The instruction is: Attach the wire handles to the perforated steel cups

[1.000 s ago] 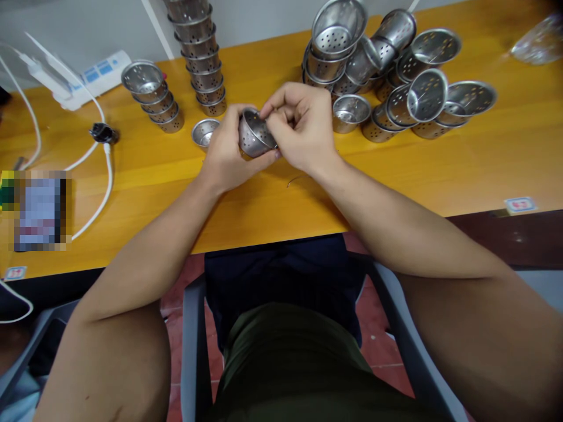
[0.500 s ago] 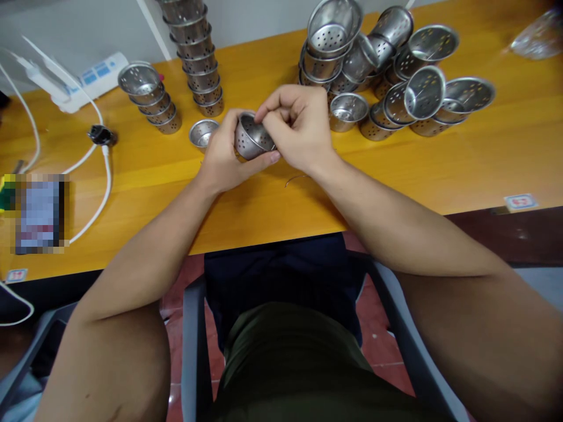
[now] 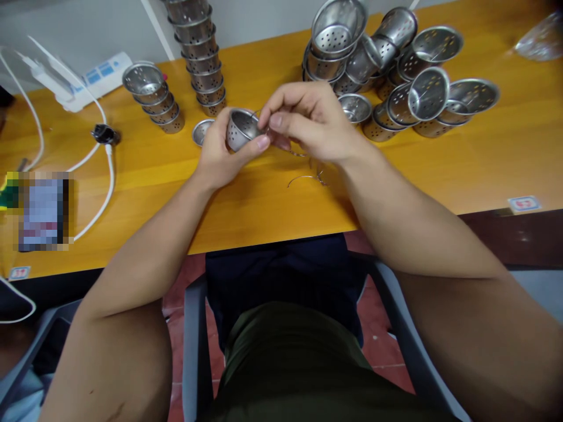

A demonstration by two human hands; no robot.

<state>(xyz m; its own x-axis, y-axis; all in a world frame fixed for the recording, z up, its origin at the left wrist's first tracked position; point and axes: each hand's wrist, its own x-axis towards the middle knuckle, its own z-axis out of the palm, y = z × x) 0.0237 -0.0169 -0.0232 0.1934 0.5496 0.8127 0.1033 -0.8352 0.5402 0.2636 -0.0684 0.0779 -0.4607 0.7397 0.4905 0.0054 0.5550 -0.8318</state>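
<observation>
Your right hand is uncovering more loose wire on the bench, pinching thin wire beside the perforated cup your left hand is clasping. Cup stacks are standing just beyond both hands.

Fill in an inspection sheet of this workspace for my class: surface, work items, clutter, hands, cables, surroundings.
Surface: wooden table, label stickers along the near edge.
Work items: perforated cup in hand; tall stack, short stack, cup cluster to the right; loose wire on the table.
Clutter: clear plastic bag at far right; pixelated item at left.
Hands: left hand grips the cup; right hand has its fingertips at the rim, hold unclear.
Cables: white cables at left, near a power strip.
Surroundings: grey chair, reddish floor, pale wall.
</observation>
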